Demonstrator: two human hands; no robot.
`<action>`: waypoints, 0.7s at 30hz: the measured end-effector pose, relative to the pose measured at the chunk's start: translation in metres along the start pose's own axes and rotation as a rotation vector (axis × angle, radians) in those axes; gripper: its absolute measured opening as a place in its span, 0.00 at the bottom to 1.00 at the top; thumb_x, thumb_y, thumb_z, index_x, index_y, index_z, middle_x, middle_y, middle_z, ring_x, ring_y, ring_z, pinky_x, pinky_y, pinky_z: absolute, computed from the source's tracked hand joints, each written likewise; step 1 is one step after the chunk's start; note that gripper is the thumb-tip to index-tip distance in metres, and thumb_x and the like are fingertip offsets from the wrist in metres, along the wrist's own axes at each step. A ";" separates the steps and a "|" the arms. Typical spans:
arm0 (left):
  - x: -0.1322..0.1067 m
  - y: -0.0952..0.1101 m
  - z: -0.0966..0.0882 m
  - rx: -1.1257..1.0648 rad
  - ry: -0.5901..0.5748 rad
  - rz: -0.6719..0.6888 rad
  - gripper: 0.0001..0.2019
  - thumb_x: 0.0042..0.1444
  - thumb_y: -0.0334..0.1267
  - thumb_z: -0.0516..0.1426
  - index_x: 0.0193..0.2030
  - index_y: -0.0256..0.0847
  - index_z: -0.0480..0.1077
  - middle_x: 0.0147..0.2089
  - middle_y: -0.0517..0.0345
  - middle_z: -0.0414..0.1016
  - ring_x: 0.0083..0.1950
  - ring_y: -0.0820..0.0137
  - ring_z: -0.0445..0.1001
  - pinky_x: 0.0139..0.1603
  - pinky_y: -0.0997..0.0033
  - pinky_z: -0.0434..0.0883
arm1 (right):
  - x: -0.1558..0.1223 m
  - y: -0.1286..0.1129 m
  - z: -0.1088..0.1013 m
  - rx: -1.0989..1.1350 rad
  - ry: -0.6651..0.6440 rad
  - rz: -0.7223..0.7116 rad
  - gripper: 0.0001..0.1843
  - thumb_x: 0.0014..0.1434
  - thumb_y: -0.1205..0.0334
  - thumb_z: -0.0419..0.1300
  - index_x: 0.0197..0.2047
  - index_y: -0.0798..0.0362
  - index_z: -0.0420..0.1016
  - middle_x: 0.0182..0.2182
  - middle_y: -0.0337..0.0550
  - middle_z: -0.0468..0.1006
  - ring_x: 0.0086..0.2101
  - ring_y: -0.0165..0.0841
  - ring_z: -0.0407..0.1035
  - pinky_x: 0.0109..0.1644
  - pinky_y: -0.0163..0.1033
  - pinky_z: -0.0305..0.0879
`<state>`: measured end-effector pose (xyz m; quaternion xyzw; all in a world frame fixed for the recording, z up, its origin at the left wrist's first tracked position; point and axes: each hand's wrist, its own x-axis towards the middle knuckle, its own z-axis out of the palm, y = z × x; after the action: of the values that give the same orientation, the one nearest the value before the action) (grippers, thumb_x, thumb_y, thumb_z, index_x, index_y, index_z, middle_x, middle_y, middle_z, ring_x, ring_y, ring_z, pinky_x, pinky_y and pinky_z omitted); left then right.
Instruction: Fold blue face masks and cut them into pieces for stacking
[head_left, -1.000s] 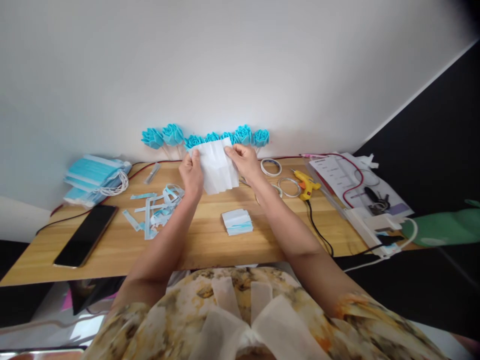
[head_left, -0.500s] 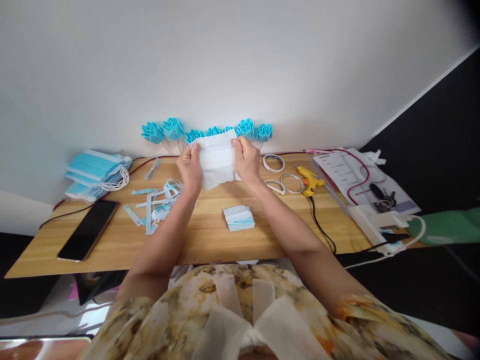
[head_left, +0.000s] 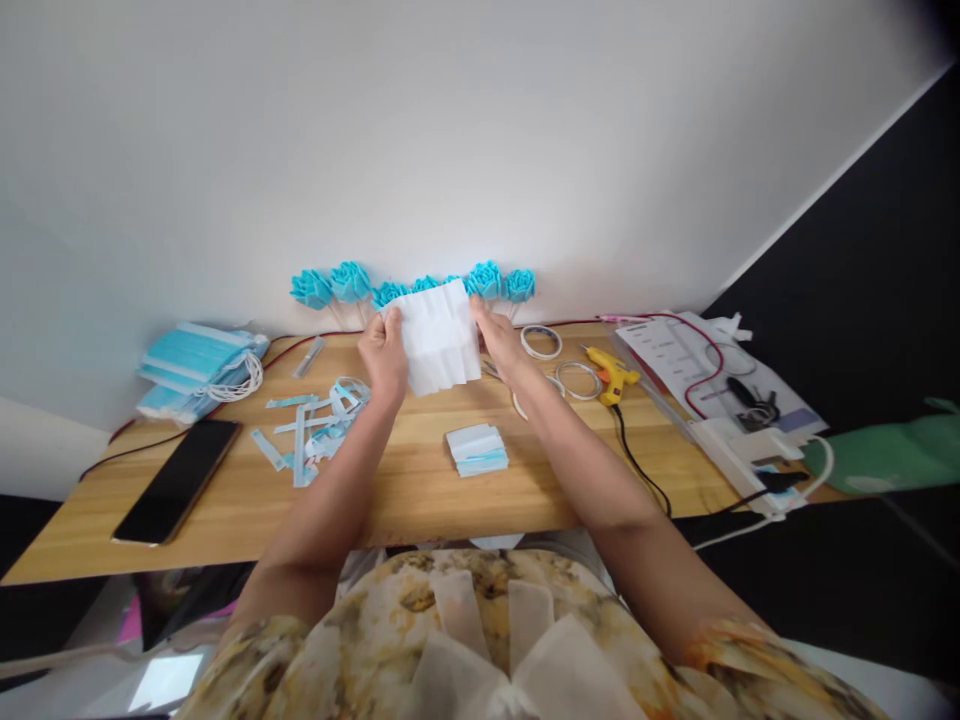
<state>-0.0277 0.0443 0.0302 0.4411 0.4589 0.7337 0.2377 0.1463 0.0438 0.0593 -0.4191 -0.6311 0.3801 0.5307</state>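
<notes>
A white, creased sheet of thin fabric is held up over the table, its pleats partly spread. My left hand is closed on its left edge, thumb in front. At the right edge is my right hand, its thumb by the upper corner and its other fingers mostly hidden. Under the sheet, nearer to me, lies a small stack of white and blue folded fabric pieces. Cut blue and white strips are scattered beside my left forearm. Blue fabric flowers on stems stand along the wall, some partly covered by the sheet.
Blue face masks and a phone lie at the left. On the right are a tape roll, a yellow glue gun with a black cord, papers, keys and a power strip.
The sheet's pleats show more as ripples now. My right hand has turned, its fingers going from a fist to a straighter hold. The camera view has tipped up slightly.
</notes>
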 end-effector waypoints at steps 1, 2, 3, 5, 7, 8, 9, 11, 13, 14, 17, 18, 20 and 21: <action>-0.001 0.001 0.001 -0.001 -0.011 -0.005 0.22 0.59 0.58 0.60 0.26 0.42 0.64 0.25 0.65 0.60 0.28 0.74 0.59 0.30 0.74 0.60 | -0.004 0.001 -0.003 0.021 -0.034 0.057 0.33 0.55 0.26 0.57 0.24 0.50 0.61 0.19 0.35 0.57 0.25 0.29 0.54 0.28 0.37 0.51; -0.002 0.002 0.003 -0.017 -0.029 -0.028 0.23 0.58 0.59 0.61 0.27 0.42 0.65 0.25 0.64 0.63 0.29 0.73 0.61 0.30 0.74 0.61 | -0.008 0.003 -0.006 0.043 -0.060 0.113 0.33 0.53 0.28 0.61 0.24 0.50 0.62 0.20 0.34 0.57 0.25 0.28 0.53 0.28 0.36 0.49; -0.003 0.004 0.004 -0.055 -0.063 -0.073 0.23 0.56 0.61 0.61 0.28 0.42 0.67 0.26 0.63 0.66 0.30 0.72 0.65 0.32 0.73 0.64 | -0.012 0.005 -0.009 0.060 -0.076 0.156 0.31 0.51 0.30 0.63 0.24 0.51 0.63 0.20 0.33 0.57 0.24 0.27 0.52 0.28 0.36 0.48; -0.005 0.008 0.006 -0.189 -0.206 -0.224 0.26 0.53 0.67 0.61 0.33 0.41 0.72 0.31 0.58 0.74 0.35 0.68 0.73 0.35 0.70 0.70 | -0.019 0.009 -0.015 0.059 -0.044 0.181 0.29 0.50 0.33 0.65 0.24 0.51 0.64 0.21 0.32 0.57 0.25 0.25 0.50 0.28 0.35 0.45; -0.008 0.012 0.005 -0.338 -0.405 -0.391 0.32 0.52 0.72 0.58 0.40 0.42 0.75 0.36 0.53 0.79 0.41 0.61 0.79 0.40 0.65 0.75 | -0.024 0.014 -0.019 0.043 0.011 0.161 0.27 0.51 0.36 0.64 0.24 0.52 0.64 0.21 0.32 0.57 0.25 0.25 0.50 0.29 0.35 0.46; -0.010 0.012 0.003 -0.382 -0.489 -0.455 0.34 0.50 0.74 0.58 0.42 0.41 0.76 0.38 0.50 0.81 0.44 0.58 0.80 0.43 0.62 0.76 | -0.026 0.017 -0.021 0.034 0.029 0.150 0.26 0.52 0.37 0.63 0.25 0.52 0.65 0.22 0.32 0.57 0.25 0.25 0.51 0.29 0.35 0.46; -0.013 0.012 0.000 -0.388 -0.554 -0.503 0.35 0.47 0.74 0.60 0.43 0.41 0.77 0.39 0.49 0.82 0.45 0.56 0.81 0.44 0.59 0.77 | -0.028 0.019 -0.021 0.027 0.039 0.144 0.26 0.53 0.37 0.63 0.25 0.52 0.66 0.22 0.32 0.58 0.26 0.25 0.52 0.29 0.34 0.47; -0.019 0.009 -0.008 -0.312 -0.617 -0.557 0.34 0.40 0.67 0.69 0.42 0.38 0.78 0.38 0.46 0.83 0.45 0.52 0.82 0.46 0.56 0.78 | -0.032 0.023 -0.021 0.027 0.046 0.158 0.25 0.53 0.38 0.63 0.25 0.53 0.68 0.22 0.32 0.61 0.26 0.26 0.54 0.29 0.34 0.49; -0.024 0.005 -0.015 -0.204 -0.622 -0.586 0.31 0.34 0.57 0.75 0.40 0.35 0.79 0.38 0.45 0.84 0.43 0.51 0.82 0.46 0.54 0.78 | -0.036 0.024 -0.020 0.054 0.039 0.189 0.24 0.52 0.39 0.65 0.27 0.53 0.71 0.23 0.34 0.66 0.27 0.27 0.58 0.29 0.34 0.53; -0.026 0.004 -0.018 -0.175 -0.610 -0.596 0.31 0.32 0.53 0.77 0.39 0.34 0.80 0.38 0.44 0.84 0.43 0.51 0.82 0.47 0.54 0.78 | -0.038 0.024 -0.020 0.093 0.031 0.197 0.23 0.52 0.39 0.65 0.29 0.54 0.74 0.25 0.35 0.70 0.28 0.28 0.61 0.30 0.34 0.56; -0.026 0.002 -0.024 -0.198 -0.562 -0.621 0.30 0.30 0.49 0.77 0.40 0.33 0.80 0.43 0.43 0.85 0.44 0.52 0.83 0.49 0.54 0.79 | -0.046 0.024 -0.023 0.257 -0.046 0.187 0.26 0.55 0.42 0.66 0.50 0.50 0.79 0.36 0.40 0.82 0.36 0.33 0.73 0.40 0.38 0.70; -0.025 0.003 -0.025 -0.216 -0.550 -0.625 0.30 0.30 0.49 0.77 0.40 0.33 0.81 0.45 0.43 0.85 0.45 0.52 0.83 0.49 0.54 0.79 | -0.049 0.025 -0.025 0.287 -0.084 0.175 0.30 0.56 0.42 0.66 0.58 0.47 0.76 0.41 0.42 0.83 0.39 0.35 0.76 0.44 0.40 0.72; -0.023 0.003 -0.027 -0.234 -0.533 -0.621 0.30 0.31 0.48 0.77 0.41 0.33 0.81 0.47 0.43 0.85 0.47 0.51 0.82 0.51 0.53 0.78 | -0.052 0.029 -0.031 0.274 -0.167 0.142 0.37 0.59 0.43 0.64 0.68 0.43 0.68 0.49 0.45 0.84 0.43 0.37 0.78 0.49 0.43 0.75; -0.023 0.002 -0.028 -0.235 -0.529 -0.620 0.30 0.31 0.48 0.77 0.41 0.33 0.81 0.47 0.42 0.85 0.48 0.51 0.82 0.52 0.52 0.78 | -0.053 0.031 -0.033 0.244 -0.199 0.117 0.38 0.59 0.43 0.64 0.71 0.42 0.65 0.53 0.45 0.83 0.44 0.37 0.78 0.50 0.44 0.76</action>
<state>-0.0401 0.0132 0.0173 0.4251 0.4066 0.5363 0.6053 0.1878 0.0069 0.0168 -0.3475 -0.6043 0.5239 0.4895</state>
